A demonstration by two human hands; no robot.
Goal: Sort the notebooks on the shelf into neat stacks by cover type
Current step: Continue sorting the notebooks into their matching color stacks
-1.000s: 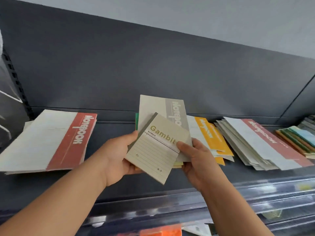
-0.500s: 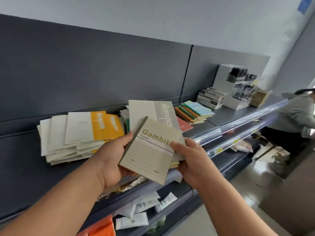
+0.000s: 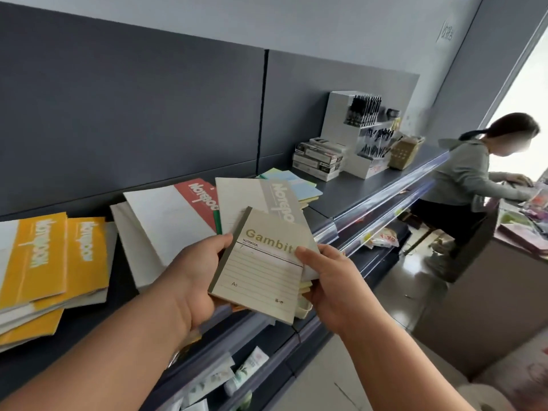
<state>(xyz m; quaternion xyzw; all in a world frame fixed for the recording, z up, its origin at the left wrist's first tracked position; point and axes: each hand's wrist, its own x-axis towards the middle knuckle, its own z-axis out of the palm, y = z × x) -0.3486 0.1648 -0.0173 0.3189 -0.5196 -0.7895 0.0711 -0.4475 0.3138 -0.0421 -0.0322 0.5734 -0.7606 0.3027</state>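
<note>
Left grip and right grip both clasp a small stack of notebooks, beige one on top, held over the shelf edge, near the red-banded pile

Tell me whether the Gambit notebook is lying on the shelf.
No, the Gambit notebook is off the shelf, gripped between the left hand and the right hand.
</note>
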